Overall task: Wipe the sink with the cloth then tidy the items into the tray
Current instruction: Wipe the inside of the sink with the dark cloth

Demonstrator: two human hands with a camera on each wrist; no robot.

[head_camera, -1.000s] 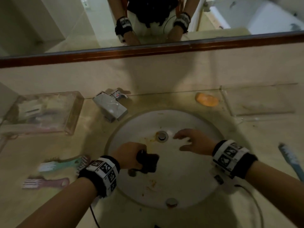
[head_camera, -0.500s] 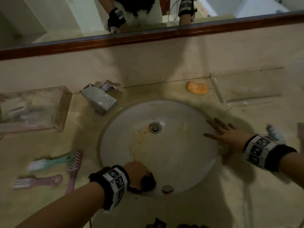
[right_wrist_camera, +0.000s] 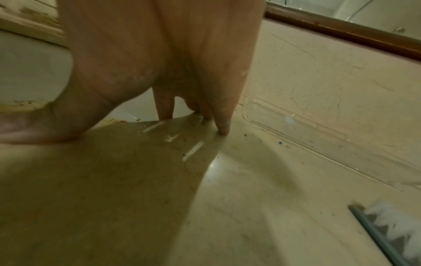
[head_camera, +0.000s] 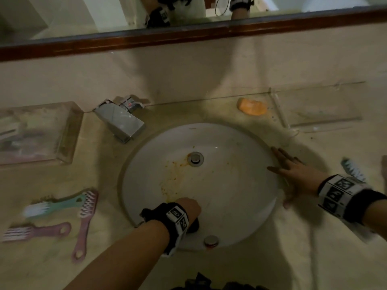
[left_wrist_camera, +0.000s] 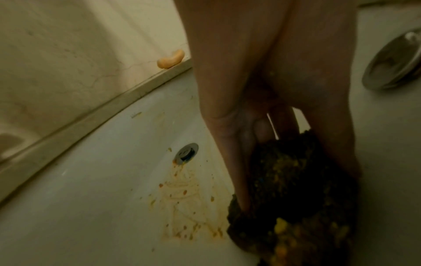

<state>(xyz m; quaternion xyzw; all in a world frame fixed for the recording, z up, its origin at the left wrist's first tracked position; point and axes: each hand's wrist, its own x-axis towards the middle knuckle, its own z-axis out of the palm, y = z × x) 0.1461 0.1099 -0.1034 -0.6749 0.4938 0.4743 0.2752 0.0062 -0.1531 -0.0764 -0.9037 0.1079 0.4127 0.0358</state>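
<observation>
We lean over a beige stone table (head_camera: 240, 268) whose surface is streaked and grimy, with a round white sink (head_camera: 240, 185) sunk into it. Orange-brown smears and specks trail from the drain (head_camera: 195, 158) down the basin toward us. Our left hand (head_camera: 188, 207) grips the dark cloth (left_wrist_camera: 293, 198), its fingers curled round it, pressing it against the near wall of the sink; yellow bits cling to the cloth. Our right hand (head_camera: 297, 174) lies flat with fingers spread on the sink's right rim, holding nothing.

A square chrome tap (head_camera: 119, 120) stands at the back left. A clear tray (head_camera: 71, 132) sits far left on the table, and three brushes (head_camera: 56, 206) lie in front of it. An orange soap (head_camera: 252, 106) rests near the back wall, beside a flat clear lid (head_camera: 322, 120). Another brush (head_camera: 352, 169) lies just beyond our right wrist. Above the splashback runs a brown-framed mirror (head_camera: 188, 36).
</observation>
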